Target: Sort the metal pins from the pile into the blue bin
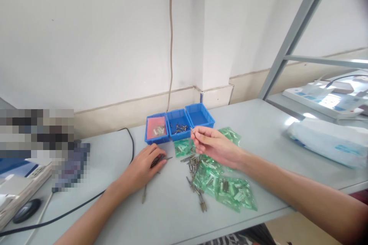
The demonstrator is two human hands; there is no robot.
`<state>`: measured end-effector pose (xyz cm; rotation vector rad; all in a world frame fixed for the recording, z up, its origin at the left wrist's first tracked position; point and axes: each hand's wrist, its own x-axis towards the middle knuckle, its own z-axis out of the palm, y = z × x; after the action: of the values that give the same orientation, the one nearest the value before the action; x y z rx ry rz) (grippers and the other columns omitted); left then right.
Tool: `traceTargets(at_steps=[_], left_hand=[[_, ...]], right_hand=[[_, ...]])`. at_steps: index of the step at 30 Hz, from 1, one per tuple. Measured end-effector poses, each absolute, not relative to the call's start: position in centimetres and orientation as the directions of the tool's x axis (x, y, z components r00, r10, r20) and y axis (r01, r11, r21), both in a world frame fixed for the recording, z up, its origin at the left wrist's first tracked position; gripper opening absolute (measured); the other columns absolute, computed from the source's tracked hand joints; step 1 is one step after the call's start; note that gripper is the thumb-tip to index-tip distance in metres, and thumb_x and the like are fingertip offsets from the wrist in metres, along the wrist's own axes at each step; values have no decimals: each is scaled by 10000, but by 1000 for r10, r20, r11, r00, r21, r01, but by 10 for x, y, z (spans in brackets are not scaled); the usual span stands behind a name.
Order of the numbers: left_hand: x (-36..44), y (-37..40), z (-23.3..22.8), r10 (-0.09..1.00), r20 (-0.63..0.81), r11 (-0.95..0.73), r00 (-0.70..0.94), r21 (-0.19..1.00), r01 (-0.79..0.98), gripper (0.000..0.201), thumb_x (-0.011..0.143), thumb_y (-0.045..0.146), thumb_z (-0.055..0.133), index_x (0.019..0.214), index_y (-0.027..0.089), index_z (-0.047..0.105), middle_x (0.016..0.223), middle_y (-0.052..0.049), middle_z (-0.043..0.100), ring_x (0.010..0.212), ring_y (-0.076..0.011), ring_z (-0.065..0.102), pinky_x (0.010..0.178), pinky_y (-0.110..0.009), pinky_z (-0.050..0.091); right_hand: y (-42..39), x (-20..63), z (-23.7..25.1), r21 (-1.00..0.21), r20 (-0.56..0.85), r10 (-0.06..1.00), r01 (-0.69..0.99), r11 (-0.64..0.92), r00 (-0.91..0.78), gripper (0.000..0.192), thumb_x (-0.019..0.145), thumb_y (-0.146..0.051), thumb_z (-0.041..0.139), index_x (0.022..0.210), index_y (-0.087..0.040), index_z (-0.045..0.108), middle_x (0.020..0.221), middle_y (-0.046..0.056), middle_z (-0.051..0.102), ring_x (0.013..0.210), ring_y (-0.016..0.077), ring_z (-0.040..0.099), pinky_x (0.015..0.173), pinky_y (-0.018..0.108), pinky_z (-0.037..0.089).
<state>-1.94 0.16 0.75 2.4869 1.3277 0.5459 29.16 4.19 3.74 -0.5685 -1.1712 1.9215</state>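
My right hand [212, 144] is raised a little above the table and pinches a small metal pin [192, 131] between its fingertips, just in front of the three blue bins [179, 124]. My left hand [146, 164] rests palm down on the table, its fingers closed over several dark metal pins [157, 160]. More loose pins [195, 168] lie between the hands. Several green plastic bags [227, 189] of parts lie under and in front of my right hand.
The left bin [156, 129] has a pink sheet, the middle bin [178, 126] has pins, the right bin [199, 115] looks bare. A black cable [86, 201] crosses the table's left side. A white bag [327, 141] lies at the right. A grey shelf frame [296, 26] stands behind it.
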Motion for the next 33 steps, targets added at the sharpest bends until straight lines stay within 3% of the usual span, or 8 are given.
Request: traceTargets(at_steps=[25, 33], left_hand=[[-21, 1, 6, 835, 195, -546, 514, 397, 738, 172, 1124, 357, 500, 1189, 262, 627, 1127, -53, 631, 1004, -225, 611, 897, -370, 511], [-22, 1, 5, 832, 200, -552, 517, 396, 734, 177, 1127, 367, 497, 1186, 260, 626, 1116, -51, 624, 995, -223, 611, 895, -362, 508]], right_hand=[[43, 290, 40, -896, 24, 840, -384, -222, -542, 259, 936, -396, 852, 947, -170, 726, 827, 5, 602, 648, 104, 446, 654, 282, 363], [38, 292, 47, -934, 22, 842, -311, -174, -538, 311, 898, -433, 882, 981, -181, 720, 869, 10, 633, 666, 106, 489, 648, 288, 334]])
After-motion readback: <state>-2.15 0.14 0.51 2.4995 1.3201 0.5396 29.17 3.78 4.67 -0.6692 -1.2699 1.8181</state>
